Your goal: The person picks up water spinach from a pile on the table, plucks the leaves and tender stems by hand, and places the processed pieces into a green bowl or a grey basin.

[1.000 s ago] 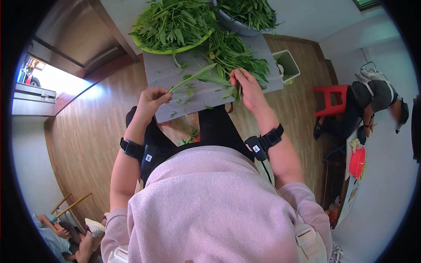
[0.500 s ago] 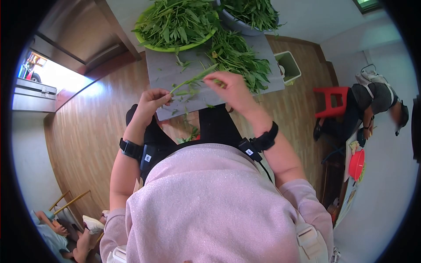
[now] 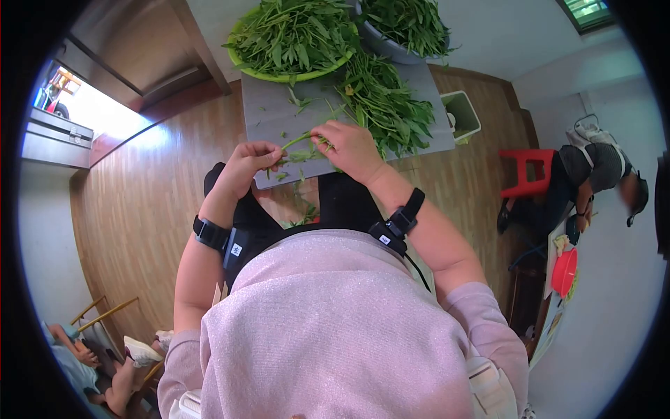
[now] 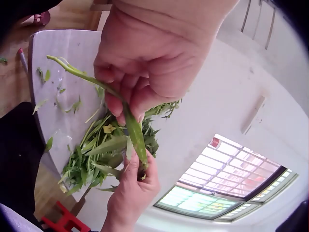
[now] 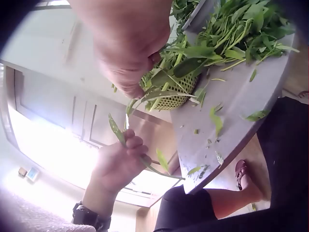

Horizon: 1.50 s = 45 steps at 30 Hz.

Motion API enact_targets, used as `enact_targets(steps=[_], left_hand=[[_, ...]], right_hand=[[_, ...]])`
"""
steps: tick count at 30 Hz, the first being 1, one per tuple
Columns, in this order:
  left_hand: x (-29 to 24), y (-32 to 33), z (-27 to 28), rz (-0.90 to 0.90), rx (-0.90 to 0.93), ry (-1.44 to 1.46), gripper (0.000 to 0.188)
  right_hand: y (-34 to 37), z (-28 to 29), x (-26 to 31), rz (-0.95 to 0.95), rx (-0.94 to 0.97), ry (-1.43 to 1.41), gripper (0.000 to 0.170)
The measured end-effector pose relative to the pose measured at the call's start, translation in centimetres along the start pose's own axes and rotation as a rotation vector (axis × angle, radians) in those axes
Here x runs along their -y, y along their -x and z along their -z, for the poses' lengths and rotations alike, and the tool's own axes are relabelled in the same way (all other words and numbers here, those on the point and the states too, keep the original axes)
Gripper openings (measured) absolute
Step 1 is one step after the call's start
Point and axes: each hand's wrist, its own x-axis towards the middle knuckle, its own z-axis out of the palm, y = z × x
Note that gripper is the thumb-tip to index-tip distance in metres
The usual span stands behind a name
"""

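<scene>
In the head view, my left hand (image 3: pixel 246 167) and right hand (image 3: pixel 349 148) are close together over the near part of the grey table (image 3: pixel 265 112). A green stem (image 3: pixel 296 141), apparently water spinach, spans the short gap between them. My left fingers pinch the stem (image 4: pixel 79 74), whose bare end sticks out past them in the left wrist view. My right thumb and fingers pinch its leafy end. Beyond my right hand lies a loose pile of the same greens (image 3: pixel 391 112). Torn leaf bits (image 5: pixel 216 121) are scattered on the tabletop in the right wrist view.
At the table's back, a lime-green basket (image 3: pixel 293 77) and a grey-blue basin (image 3: pixel 394 50) are heaped with greens. A pale bin (image 3: pixel 474 115) stands right of the table. One person (image 3: pixel 600 160) is near a red stool (image 3: pixel 527 172); another (image 3: pixel 77 363) sits lower left.
My right hand has moved left from beside the pile to close by my left hand, and now pinches the stem's leafy end. My left hand keeps its hold, barely moving.
</scene>
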Motion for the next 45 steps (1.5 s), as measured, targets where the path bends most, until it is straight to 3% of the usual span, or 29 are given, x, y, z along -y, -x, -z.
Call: enact_targets(steps=[2,5,7,11,13,14,16,19,24,26,27,29,30,32,36,42,45], left_hand=[[0.1,-0.1,-0.2,-0.022,-0.040,-0.007,0.017],[0.3,-0.2,0.0,-0.051,-0.025,-0.057,0.018],[0.5,-0.4,-0.2,-0.058,-0.033,-0.085,0.018],[0.8,-0.9,-0.7,-0.076,-0.066,-0.109,0.018],[1.1,-1.2,-0.2,-0.051,-0.117,-0.085,0.018],[1.3,-1.3,0.1,-0.028,-0.167,-0.061,0.018],[1.6,-1.2,1.0,-0.016,-0.169,-0.039,0.018],[1.9,-1.1,1.6,0.003,-0.158,-0.011,0.017],[2.0,-1.4,1.1,0.012,-0.140,0.006,0.019],[1.9,-1.5,0.9,0.028,-0.102,-0.020,0.019],[1.9,-1.6,0.9,0.031,-0.100,-0.022,0.019],[1.8,-1.7,0.9,0.042,-0.074,-0.024,0.020],[1.7,-1.7,1.0,0.043,-0.075,-0.025,0.020],[1.7,-1.7,1.0,0.052,-0.067,-0.051,0.021],[1.4,-1.3,1.0,0.047,-0.064,-0.064,0.022],[1.7,-0.7,0.5,-0.114,-0.130,-0.177,0.026],[2.6,-1.3,1.7,-0.205,-0.127,-0.388,0.022]], right_hand=[[0.1,-0.1,0.1,0.001,-0.015,-0.052,0.013],[0.4,-0.3,0.2,-0.170,-0.030,-0.264,0.013],[0.6,-0.6,-0.2,-0.409,0.039,-0.547,0.014],[1.0,-1.6,-1.6,-0.470,-0.024,-0.742,0.014],[1.1,-1.4,-2.2,-0.667,-0.185,-1.038,0.016],[1.2,-0.9,-2.9,-0.668,-0.183,-1.038,0.016],[1.2,0.8,-4.7,-0.758,-0.353,-1.331,0.014],[1.2,2.1,-6.2,-0.750,-0.393,-1.308,0.014],[0.0,2.0,-6.6,-0.714,-0.286,-1.269,0.017],[-1.1,1.0,-5.5,-0.623,-0.058,-1.037,0.023],[-1.7,0.9,-4.5,-0.626,-0.061,-1.039,0.023],[-2.8,0.7,-2.7,-0.492,0.315,-0.526,0.020],[-2.7,0.0,-2.5,-0.492,0.314,-0.528,0.020],[-2.5,-1.2,-2.4,0.001,0.343,-0.223,0.019],[-2.1,-1.7,-2.0,0.028,0.411,-0.076,0.019],[-1.5,-1.3,-2.5,-0.025,0.331,-0.048,0.016],[-1.3,-1.3,-3.2,-0.044,0.296,-0.055,0.014]])
